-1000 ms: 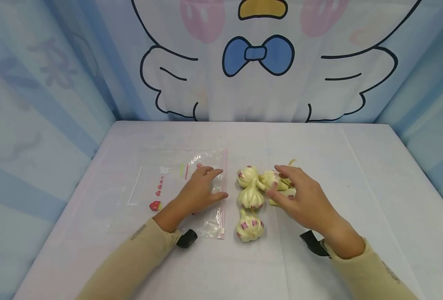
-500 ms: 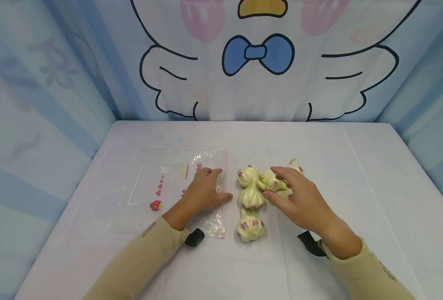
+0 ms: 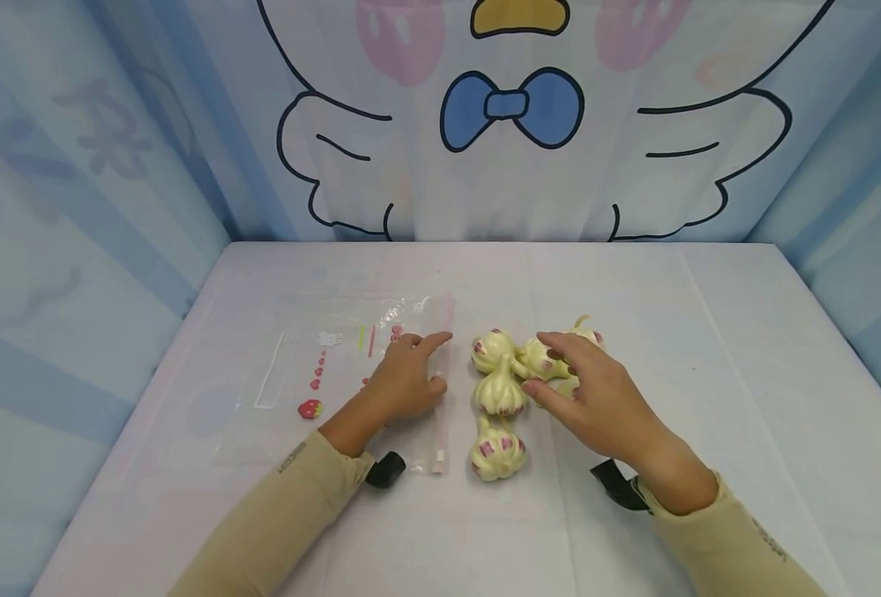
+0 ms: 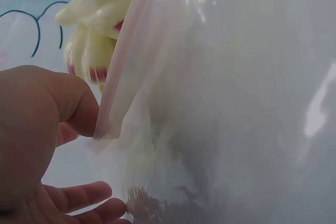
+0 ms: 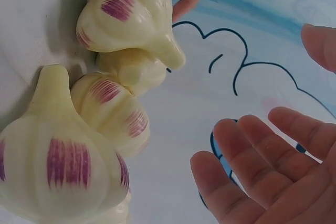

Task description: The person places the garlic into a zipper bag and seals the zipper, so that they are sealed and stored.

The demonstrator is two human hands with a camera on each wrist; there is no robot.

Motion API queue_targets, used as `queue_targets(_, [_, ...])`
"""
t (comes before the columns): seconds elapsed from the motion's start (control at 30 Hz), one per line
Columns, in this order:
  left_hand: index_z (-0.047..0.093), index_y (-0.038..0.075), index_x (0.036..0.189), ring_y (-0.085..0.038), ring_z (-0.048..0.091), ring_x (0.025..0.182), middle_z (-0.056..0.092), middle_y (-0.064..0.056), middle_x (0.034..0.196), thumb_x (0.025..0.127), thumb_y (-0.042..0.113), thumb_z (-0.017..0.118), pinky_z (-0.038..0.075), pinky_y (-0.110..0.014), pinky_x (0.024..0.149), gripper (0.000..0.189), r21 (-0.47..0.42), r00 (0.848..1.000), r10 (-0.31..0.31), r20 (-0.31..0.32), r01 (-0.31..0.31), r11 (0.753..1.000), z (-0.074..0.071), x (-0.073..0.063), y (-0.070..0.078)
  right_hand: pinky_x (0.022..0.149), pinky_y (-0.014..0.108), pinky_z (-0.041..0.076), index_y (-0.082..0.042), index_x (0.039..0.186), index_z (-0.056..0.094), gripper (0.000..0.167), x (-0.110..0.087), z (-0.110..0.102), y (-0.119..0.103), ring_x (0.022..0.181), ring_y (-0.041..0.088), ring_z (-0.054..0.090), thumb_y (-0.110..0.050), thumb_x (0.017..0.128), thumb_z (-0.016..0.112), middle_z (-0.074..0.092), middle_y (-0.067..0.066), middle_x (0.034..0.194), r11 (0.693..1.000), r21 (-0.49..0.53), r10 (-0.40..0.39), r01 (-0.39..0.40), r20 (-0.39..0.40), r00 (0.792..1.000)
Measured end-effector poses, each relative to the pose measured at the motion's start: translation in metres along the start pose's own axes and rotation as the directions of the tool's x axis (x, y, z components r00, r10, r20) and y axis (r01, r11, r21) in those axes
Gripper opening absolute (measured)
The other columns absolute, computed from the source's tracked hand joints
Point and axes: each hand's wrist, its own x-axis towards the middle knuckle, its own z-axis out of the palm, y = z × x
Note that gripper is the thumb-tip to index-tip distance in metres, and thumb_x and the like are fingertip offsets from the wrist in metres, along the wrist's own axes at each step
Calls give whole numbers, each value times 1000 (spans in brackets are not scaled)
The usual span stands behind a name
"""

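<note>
A clear zip bag (image 3: 276, 377) with a pink mouth edge and small printed pictures lies flat at the left of the table. My left hand (image 3: 403, 380) is over its mouth side. In the left wrist view the bent thumb (image 4: 79, 103) pinches the pink edge (image 4: 118, 72), and that side looks lifted; the index finger reaches forward. Right of the bag lie several garlic bulbs (image 3: 501, 390), pale yellow with purple streaks. My right hand (image 3: 607, 398) hovers by the right-hand bulbs, its fingers parted and holding nothing; it partly covers them in the head view.
The table (image 3: 709, 373) has a white cloth. A blue and white curtain (image 3: 507, 191) with a cartoon print stands behind it, with more curtain at both sides. One garlic bulb (image 3: 497, 452) lies nearest the front. A black strap (image 3: 622, 485) shows at the right cuff.
My left hand has shifted slightly right along the bag. Its thumb has drawn back onto the pink edge. The right hand has moved slightly left, and the bulbs stay in place.
</note>
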Motion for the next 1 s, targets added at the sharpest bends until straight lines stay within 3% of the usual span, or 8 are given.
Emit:
queue_targets(0.27, [54, 12, 143, -36, 50, 123, 48, -22, 139, 80, 8, 57, 47, -46, 92, 63, -45, 1000, 8, 2, -8, 999, -4, 0, -4, 84, 49, 53, 4, 134, 55, 54, 2, 3, 0, 109, 32, 62, -18, 90, 76, 60, 18, 129, 1000, -1, 1, -1, 2, 1000])
queue_targets(0.5, [50, -3, 140, -34, 50, 121, 48, -23, 136, 84, 12, 59, 43, -46, 100, 59, -165, 1000, 16, -7, -17, 986, -3, 1, -12, 84, 49, 53, 3, 135, 55, 54, 2, 5, 1, 108, 32, 62, -17, 89, 76, 61, 18, 128, 1000, 7, 0, 0, -3, 1000])
queue_targets(0.63, [49, -9, 139, -33, 52, 120, 52, -23, 132, 85, 13, 60, 41, -45, 103, 59, -176, 999, 40, -11, -41, 983, -5, 1, -11, 84, 49, 53, 4, 135, 55, 55, 3, 6, 0, 108, 33, 62, -17, 89, 77, 61, 18, 128, 1000, 11, -3, 3, -6, 1000])
queue_targets(0.83, [47, -4, 144, -26, 56, 106, 51, -18, 133, 89, 12, 62, 49, -40, 90, 60, -175, 1000, 6, -5, -7, 985, -18, -6, -2, 84, 49, 53, 3, 135, 55, 53, 6, 5, -6, 109, 32, 62, -18, 91, 74, 60, 17, 131, 1000, -9, 16, -16, -2, 1000])
queue_targets(1.0, [44, 3, 149, -21, 55, 103, 45, -14, 140, 91, 16, 67, 53, -33, 86, 65, -151, 1000, -31, 4, 31, 988, -27, -14, 9, 85, 48, 53, 3, 133, 58, 51, 12, 6, -10, 108, 30, 62, -19, 90, 75, 61, 17, 130, 1000, -7, -13, 13, -11, 1000])
